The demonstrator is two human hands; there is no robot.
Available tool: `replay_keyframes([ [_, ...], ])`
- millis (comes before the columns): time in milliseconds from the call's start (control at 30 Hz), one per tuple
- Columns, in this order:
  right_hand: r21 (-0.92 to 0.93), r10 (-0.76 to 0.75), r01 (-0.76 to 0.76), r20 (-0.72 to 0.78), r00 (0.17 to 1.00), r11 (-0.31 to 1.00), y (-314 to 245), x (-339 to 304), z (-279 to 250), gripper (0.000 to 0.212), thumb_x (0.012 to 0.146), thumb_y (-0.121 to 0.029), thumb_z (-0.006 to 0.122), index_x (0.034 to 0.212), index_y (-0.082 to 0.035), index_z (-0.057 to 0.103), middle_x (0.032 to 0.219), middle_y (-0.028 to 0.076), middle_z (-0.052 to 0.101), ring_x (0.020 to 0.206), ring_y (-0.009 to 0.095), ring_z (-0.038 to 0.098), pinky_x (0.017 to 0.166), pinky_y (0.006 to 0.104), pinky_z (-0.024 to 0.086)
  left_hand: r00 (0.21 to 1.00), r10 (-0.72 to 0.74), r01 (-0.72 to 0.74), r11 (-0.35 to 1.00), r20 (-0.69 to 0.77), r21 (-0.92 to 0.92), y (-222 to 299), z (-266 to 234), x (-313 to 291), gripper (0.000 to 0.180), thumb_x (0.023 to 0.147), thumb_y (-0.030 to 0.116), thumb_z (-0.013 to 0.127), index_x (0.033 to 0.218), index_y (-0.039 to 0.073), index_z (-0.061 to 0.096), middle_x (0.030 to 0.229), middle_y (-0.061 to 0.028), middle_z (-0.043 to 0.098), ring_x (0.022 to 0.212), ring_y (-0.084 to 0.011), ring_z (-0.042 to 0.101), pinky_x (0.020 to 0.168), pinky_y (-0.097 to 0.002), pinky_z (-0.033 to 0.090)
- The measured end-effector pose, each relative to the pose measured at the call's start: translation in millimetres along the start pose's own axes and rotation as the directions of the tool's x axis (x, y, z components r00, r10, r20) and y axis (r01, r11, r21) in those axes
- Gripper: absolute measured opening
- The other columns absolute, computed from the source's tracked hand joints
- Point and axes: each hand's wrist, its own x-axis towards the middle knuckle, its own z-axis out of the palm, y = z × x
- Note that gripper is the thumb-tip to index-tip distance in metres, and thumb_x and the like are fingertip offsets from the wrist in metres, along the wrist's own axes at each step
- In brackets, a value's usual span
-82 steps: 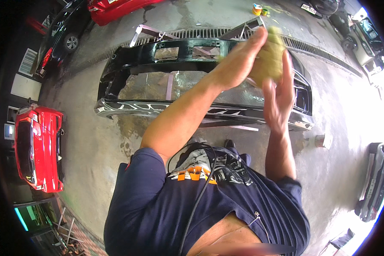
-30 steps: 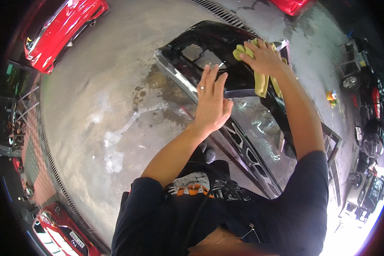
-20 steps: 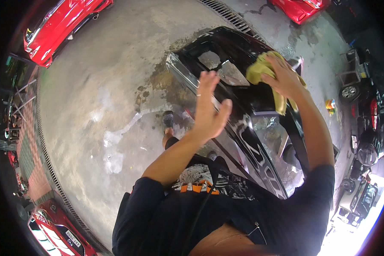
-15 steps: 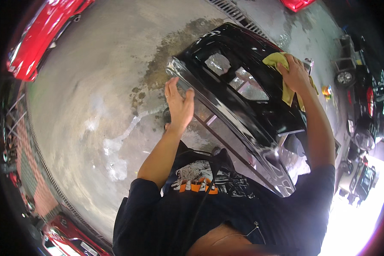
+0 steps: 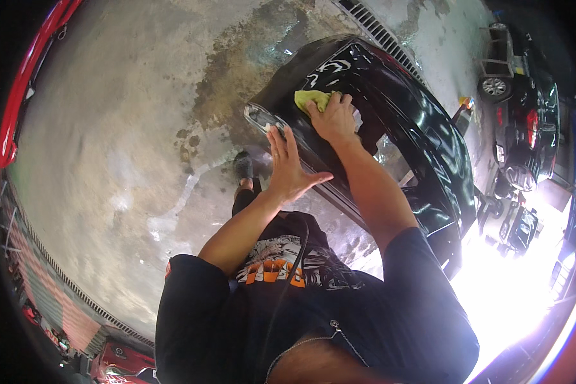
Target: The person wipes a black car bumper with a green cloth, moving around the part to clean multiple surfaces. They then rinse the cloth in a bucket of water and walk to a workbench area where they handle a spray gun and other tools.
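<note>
A glossy black car bumper (image 5: 438, 137) with cut-out openings is raised off the floor in front of me. My right hand (image 5: 336, 121) presses a yellow-green cloth (image 5: 308, 100) onto its surface near the left end, fingers closed over the cloth. At the bumper's near edge is my left hand (image 5: 292, 171), empty, with fingers stretched and thumb spread wide. Its fingertips reach close to the bumper's left corner; I cannot tell whether they touch it.
A metal drain grate (image 5: 381, 35) runs across the concrete floor (image 5: 134, 115) behind the bumper. The floor has dark wet patches. A red car (image 5: 29, 77) stands at the far left, a black car (image 5: 525, 121) at the right. My foot (image 5: 243, 165) is below the bumper's left end.
My right hand has swept the cloth leftward along the bumper, from its right part to near its left end. My left hand has shifted slightly right and down, thumb spread wider. The view has shifted.
</note>
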Motion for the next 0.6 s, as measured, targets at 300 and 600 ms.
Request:
replay_keyframes([
  [300, 0.065, -0.404, 0.399, 0.174, 0.898, 0.915, 18.2, 5.4, -7.4, 0.031, 0.08, -0.015, 0.072, 0.108, -0.005, 0.079, 0.124, 0.017, 0.065, 0.119, 0.036, 0.062, 0.105, 0.0511, 0.048, 1.0, 0.019, -0.02, 0.999, -0.02, -0.035, -0.8, 3.9, 1.4, 0.161, 0.066, 0.077, 0.085, 0.16, -0.012, -0.01, 0.158, -0.0525, -0.014, 0.15, -0.0669, -0.014, 0.124, -0.0708, 0.005],
  [600, -0.244, -0.197, 0.544, 0.753, 0.628, 0.803, 42.6, 0.3, -103.3, 0.055, 0.075, -0.003, 0.074, 0.128, -0.015, 0.072, 0.125, 0.011, 0.067, 0.123, 0.038, 0.061, 0.106, 0.0455, 0.051, 1.0, -0.024, 0.024, 1.0, 0.005, 0.009, 0.0, -0.4, 3.0, 0.157, 0.068, 0.081, 0.079, 0.162, -0.01, -0.008, 0.161, -0.0503, -0.011, 0.152, -0.0643, -0.011, 0.125, -0.0685, 0.004],
])
